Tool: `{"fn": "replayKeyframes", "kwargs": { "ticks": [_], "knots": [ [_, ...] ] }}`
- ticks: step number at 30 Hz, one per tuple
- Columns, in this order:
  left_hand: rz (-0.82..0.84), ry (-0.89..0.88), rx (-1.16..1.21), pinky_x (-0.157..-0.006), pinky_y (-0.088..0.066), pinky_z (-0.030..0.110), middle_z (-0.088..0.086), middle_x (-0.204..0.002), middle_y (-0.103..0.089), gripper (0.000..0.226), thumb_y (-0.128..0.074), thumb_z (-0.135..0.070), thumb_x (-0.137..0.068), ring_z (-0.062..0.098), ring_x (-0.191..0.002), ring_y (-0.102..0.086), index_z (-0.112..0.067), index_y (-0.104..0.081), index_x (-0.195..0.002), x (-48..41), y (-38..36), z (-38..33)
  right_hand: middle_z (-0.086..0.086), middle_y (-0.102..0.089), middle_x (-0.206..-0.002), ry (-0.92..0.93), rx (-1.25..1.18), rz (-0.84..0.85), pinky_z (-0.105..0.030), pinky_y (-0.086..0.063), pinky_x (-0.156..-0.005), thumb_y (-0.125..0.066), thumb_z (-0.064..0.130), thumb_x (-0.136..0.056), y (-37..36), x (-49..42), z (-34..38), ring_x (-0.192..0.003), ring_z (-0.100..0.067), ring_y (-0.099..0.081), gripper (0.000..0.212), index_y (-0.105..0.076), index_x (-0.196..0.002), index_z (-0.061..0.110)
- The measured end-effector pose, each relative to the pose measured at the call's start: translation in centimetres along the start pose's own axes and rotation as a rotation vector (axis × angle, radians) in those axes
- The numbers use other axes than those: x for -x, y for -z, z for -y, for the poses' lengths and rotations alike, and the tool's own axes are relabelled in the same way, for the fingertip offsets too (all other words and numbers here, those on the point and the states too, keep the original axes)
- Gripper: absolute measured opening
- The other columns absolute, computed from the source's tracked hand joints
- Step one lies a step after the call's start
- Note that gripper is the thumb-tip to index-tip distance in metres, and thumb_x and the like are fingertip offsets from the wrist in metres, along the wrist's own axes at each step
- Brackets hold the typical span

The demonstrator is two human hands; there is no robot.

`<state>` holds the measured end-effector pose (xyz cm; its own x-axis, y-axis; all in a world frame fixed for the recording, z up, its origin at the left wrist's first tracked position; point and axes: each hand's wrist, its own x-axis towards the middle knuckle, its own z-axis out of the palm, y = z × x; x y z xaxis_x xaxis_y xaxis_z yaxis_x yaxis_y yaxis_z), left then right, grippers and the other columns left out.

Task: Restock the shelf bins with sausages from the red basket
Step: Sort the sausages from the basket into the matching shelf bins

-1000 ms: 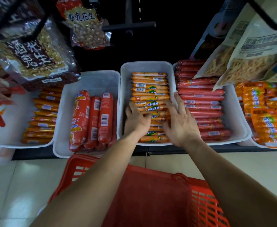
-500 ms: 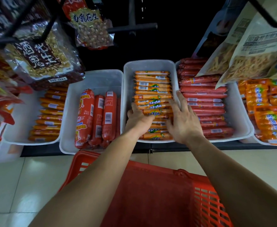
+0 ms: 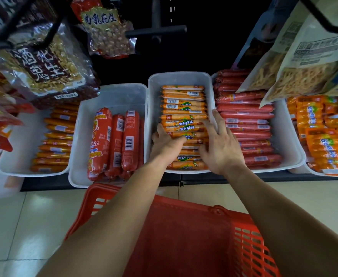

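Both my hands lie inside the middle white bin (image 3: 179,77), on its row of thin orange sausages (image 3: 184,108). My left hand (image 3: 167,143) rests on the near left part of the row, fingers curved over the sticks. Spread flat, my right hand (image 3: 221,145) presses on the row's right side, fingertips near the bin's right wall. Below my forearms stands the red basket (image 3: 194,236); the part of its inside that shows holds nothing.
Left of the middle bin, a white bin (image 3: 112,94) holds thick red sausages (image 3: 122,142), and a further bin (image 3: 22,148) holds orange sticks. A bin of red sausages (image 3: 246,116) sits on the right. Snack bags (image 3: 44,64) hang overhead. Tiled floor (image 3: 14,226) lies below.
The view has shifted a little rightward. Both hands stayed on the orange sausages, sliding slightly toward the back of the bin, the right fingers spreading.
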<state>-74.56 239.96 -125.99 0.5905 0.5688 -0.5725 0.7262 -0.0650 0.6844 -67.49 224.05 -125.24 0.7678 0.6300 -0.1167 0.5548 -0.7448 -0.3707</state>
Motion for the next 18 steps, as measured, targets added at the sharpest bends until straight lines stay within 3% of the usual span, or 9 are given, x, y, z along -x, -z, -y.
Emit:
{"fn": "replayKeyframes", "kwargs": {
  "ticks": [2,4,7,11,15,18],
  "knots": [
    [-0.022,-0.004,0.006,-0.083,-0.045,0.037,0.003,-0.147,-0.040,0.090,-0.069,-0.044,-0.082,0.030,-0.123,-0.053,-0.034,-0.015,-0.153,-0.1,0.0,0.0,0.003,0.006,-0.166,0.004,0.003,0.001,-0.050,-0.040,-0.110,-0.055,0.041,-0.091,0.0,0.0,0.0,-0.142,-0.032,-0.034,0.072,-0.021,-0.153,0.026],
    [-0.013,-0.004,0.054,-0.077,-0.047,0.033,-0.002,-0.133,-0.053,0.077,-0.070,-0.041,-0.081,0.025,-0.115,-0.060,-0.034,-0.028,-0.146,-0.5,0.1,0.3,0.003,0.006,-0.166,0.001,0.003,0.003,-0.050,-0.039,-0.110,-0.055,0.042,-0.091,0.0,-0.1,-0.1,-0.141,-0.031,-0.034,0.073,-0.021,-0.153,0.026],
    [0.005,-0.003,0.106,-0.088,-0.051,0.042,-0.006,-0.116,-0.061,0.061,-0.068,-0.034,-0.087,0.021,-0.104,-0.064,-0.032,-0.036,-0.138,-0.8,0.7,0.1,0.004,0.006,-0.166,-0.003,0.003,0.005,-0.050,-0.040,-0.110,-0.054,0.042,-0.091,0.0,-0.1,0.0,-0.141,-0.031,-0.035,0.072,-0.021,-0.153,0.026],
    [-0.029,-0.059,0.101,-0.098,-0.049,0.051,-0.004,-0.124,-0.060,0.066,-0.067,-0.046,-0.077,0.024,-0.108,-0.063,-0.032,-0.039,-0.136,-1.7,0.9,-0.9,0.005,0.007,-0.166,0.001,0.004,0.000,-0.049,-0.039,-0.111,-0.051,0.043,-0.092,0.0,-0.1,0.0,-0.141,-0.030,-0.034,0.071,-0.021,-0.154,0.026],
    [-0.007,-0.099,0.071,-0.096,-0.050,0.049,-0.009,-0.121,-0.062,0.057,-0.066,-0.047,-0.081,0.018,-0.104,-0.064,-0.036,-0.044,-0.132,-2.2,0.6,-0.4,0.005,0.007,-0.166,-0.006,0.008,0.005,-0.048,-0.039,-0.111,-0.052,0.044,-0.092,0.0,-0.2,0.0,-0.142,-0.030,-0.034,0.072,-0.021,-0.154,0.025],
    [0.016,-0.114,0.059,-0.099,-0.049,0.052,-0.006,-0.131,-0.059,0.075,-0.064,-0.052,-0.076,0.022,-0.114,-0.062,-0.032,-0.037,-0.143,-2.6,0.8,-0.2,0.006,0.008,-0.166,-0.014,0.016,0.016,-0.049,-0.038,-0.111,-0.052,0.044,-0.093,0.0,-0.2,-0.1,-0.143,-0.029,-0.033,0.072,-0.020,-0.155,0.026]
  ]
}}
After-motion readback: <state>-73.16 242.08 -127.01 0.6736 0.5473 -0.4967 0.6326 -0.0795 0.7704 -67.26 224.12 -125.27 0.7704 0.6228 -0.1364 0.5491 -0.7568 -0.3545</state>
